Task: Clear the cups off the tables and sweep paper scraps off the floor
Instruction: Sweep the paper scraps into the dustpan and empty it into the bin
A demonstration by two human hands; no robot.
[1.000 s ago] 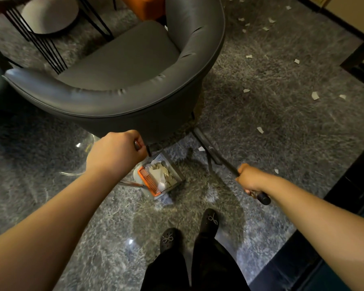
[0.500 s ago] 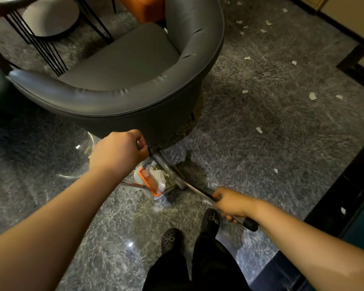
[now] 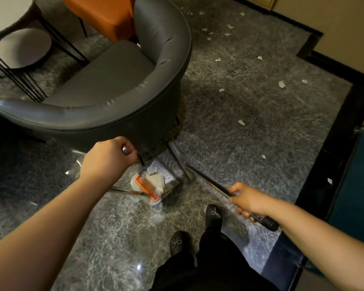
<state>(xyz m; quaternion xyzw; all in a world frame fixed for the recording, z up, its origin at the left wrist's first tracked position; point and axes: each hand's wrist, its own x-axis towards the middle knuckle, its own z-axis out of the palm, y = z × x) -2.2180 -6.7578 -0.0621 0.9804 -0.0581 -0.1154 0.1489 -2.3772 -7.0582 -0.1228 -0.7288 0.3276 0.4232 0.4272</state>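
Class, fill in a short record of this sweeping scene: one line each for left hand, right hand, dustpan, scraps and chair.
left hand: grips the dustpan handle
right hand: grips the broom handle
dustpan: on the floor beside the chair base, holding paper pieces
scraps: many scattered on the floor to the right
chair: grey, straight ahead

- one broom [image 3: 206, 181]
- one dustpan [image 3: 162, 179]
- one grey chair [image 3: 105, 85]
- one orange seat [image 3: 105, 15]
- two hands
- two shoes
- over a dozen scraps on the carpet
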